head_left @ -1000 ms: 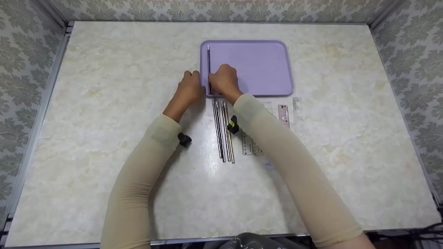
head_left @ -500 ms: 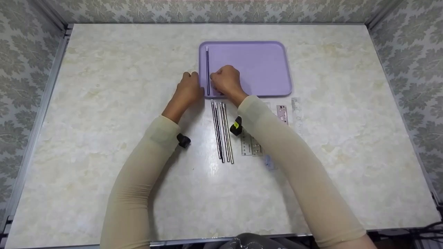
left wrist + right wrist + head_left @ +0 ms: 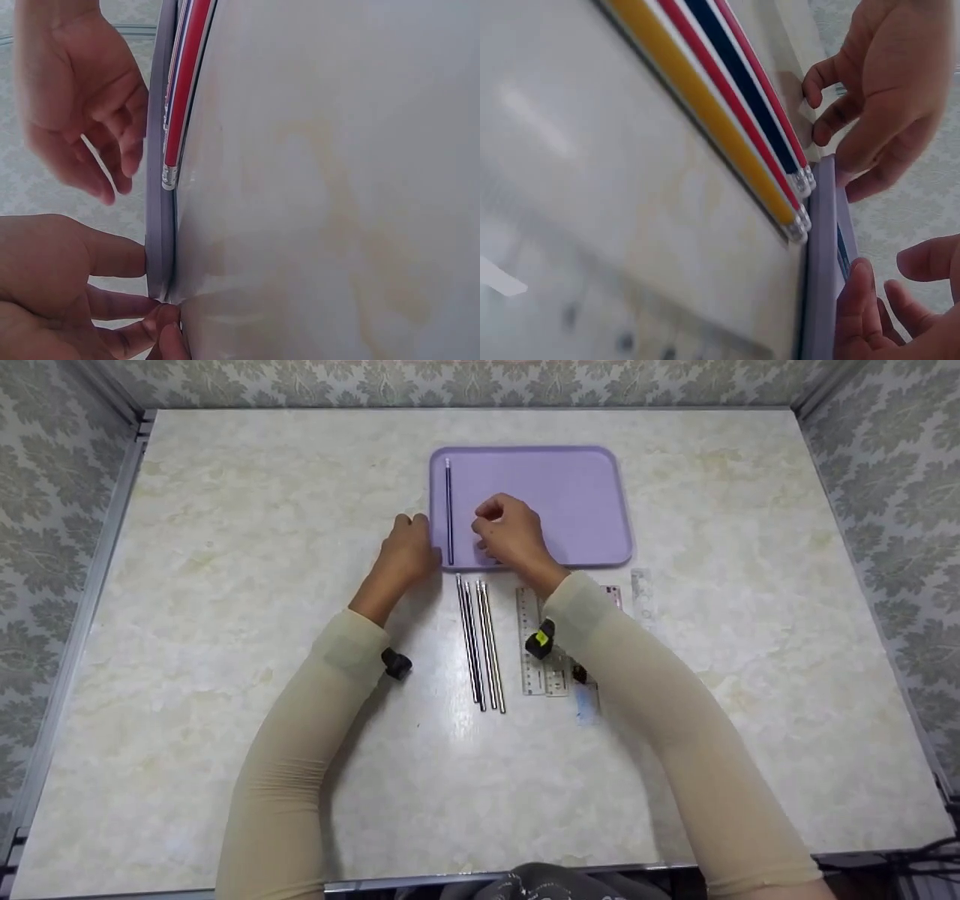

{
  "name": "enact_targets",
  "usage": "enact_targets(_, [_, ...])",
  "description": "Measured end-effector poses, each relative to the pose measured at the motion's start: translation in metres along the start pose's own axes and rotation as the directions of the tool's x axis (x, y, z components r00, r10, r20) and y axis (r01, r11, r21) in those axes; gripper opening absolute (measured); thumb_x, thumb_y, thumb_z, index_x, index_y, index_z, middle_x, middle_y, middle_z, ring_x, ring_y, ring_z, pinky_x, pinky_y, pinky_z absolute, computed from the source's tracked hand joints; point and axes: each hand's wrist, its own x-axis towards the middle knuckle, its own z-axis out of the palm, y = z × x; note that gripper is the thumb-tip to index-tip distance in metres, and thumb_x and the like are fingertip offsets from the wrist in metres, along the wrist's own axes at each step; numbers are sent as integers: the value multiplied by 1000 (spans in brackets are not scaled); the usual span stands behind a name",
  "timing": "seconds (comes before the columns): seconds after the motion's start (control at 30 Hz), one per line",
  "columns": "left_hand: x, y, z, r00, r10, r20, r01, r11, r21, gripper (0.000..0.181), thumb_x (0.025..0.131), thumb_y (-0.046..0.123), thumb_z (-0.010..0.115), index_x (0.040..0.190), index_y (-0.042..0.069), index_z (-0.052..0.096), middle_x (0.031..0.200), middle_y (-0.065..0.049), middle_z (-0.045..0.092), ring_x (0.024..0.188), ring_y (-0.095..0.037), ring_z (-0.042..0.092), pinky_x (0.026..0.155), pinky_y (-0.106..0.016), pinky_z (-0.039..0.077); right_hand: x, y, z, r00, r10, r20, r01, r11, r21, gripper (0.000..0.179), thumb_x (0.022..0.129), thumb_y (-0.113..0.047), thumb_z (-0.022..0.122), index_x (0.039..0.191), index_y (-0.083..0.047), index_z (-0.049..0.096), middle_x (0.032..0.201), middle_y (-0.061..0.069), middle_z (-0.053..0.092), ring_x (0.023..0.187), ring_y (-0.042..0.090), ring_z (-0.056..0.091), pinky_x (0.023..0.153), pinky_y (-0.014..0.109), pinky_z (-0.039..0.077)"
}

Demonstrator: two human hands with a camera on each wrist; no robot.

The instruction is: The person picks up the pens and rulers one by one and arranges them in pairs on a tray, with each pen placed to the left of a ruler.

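A purple tray [image 3: 547, 506] lies at the back of the table. In it, along the left side, is a dark blue pencil [image 3: 449, 510] with its eraser end away from me. My left hand [image 3: 407, 551] holds the tray's near left corner, thumb on the rim and fingers outside it. Above the tray, right of the pencil, my right hand [image 3: 514, 534] has thumb and fingertips apart, with nothing between them. In front of the tray lie several pencils [image 3: 482, 649], eraser ends towards it; the right wrist view shows a yellow pencil [image 3: 705, 109] among red and blue ones.
Clear rulers [image 3: 531, 660] lie right of the pencils, partly under my right sleeve. A pink ruler [image 3: 613, 595] and another clear ruler [image 3: 643, 596] are farther right. A pale blue piece [image 3: 587, 706] shows beside the sleeve. Patterned walls [image 3: 480, 382] border the table.
My right hand has let go of the dark blue pencil and moved right, its thumb and fingers spreading. The pencil stays in the tray. My left hand keeps its place at the corner.
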Motion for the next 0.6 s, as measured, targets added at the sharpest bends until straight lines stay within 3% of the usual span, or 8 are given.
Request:
enact_targets(0.23, [0, 1, 0, 1000, -16, 19, 16, 1000, 1, 50, 98, 12, 51, 141, -11, 40, 137, -29, 42, 114, -40, 54, 101, -53, 47, -13, 1, -29, 999, -25, 30, 24, 999, 29, 32, 97, -14, 64, 127, -6, 59, 115, 2, 61, 94, 25, 71, 80, 35, 60])
enact_targets(0.47, [-2, 0, -1, 1000, -2, 11, 2, 1000, -12, 50, 99, 12, 51, 142, -12, 40, 139, -31, 41, 117, -43, 55, 102, -54, 46, -34, 9, -54, 985, -134, 105, 146, 982, -120, 37, 98, -21, 64, 132, -9, 56, 118, 2, 61, 97, 26, 71, 78, 31, 57])
enact_targets(0.6, [-2, 0, 0, 1000, -2, 8, 2, 1000, -10, 51, 100, 13, 51, 143, -11, 39, 140, -31, 41, 119, -44, 55, 104, -54, 46, -44, 15, -61, 972, -153, 179, 189, 959, -210, 41, 98, -25, 65, 134, -10, 54, 123, 4, 62, 102, 24, 68, 83, 33, 54])
